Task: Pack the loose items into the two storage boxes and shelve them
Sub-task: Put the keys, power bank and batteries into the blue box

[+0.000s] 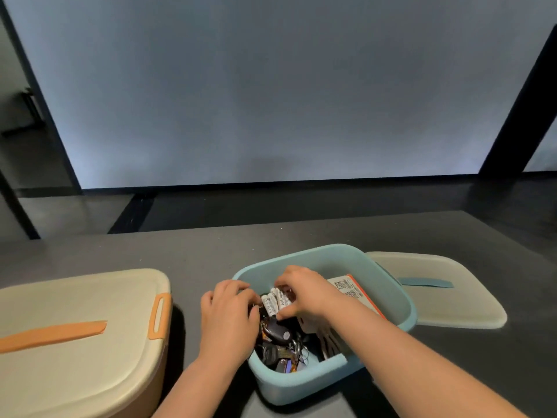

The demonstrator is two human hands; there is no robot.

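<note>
At far left on the counter (211, 248) your orange box (81, 342) sits lidded, apparently finished. Your left hand (229, 315) curls into the blue box (328, 260); what it holds is hidden. Your right hand (304, 292) pinches the battery pack (275, 300), likely tucking it above the keys (278, 342). The blue lid (437, 291) waits at right for closing.

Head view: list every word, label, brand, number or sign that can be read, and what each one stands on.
"...ybright", partly covered: on the pack of white batteries that the right hand and left hand hold in the blue box.
QR code and small print: on the white and orange card in the same box, too small to read.
Beige lid and orange box: no text.
</note>
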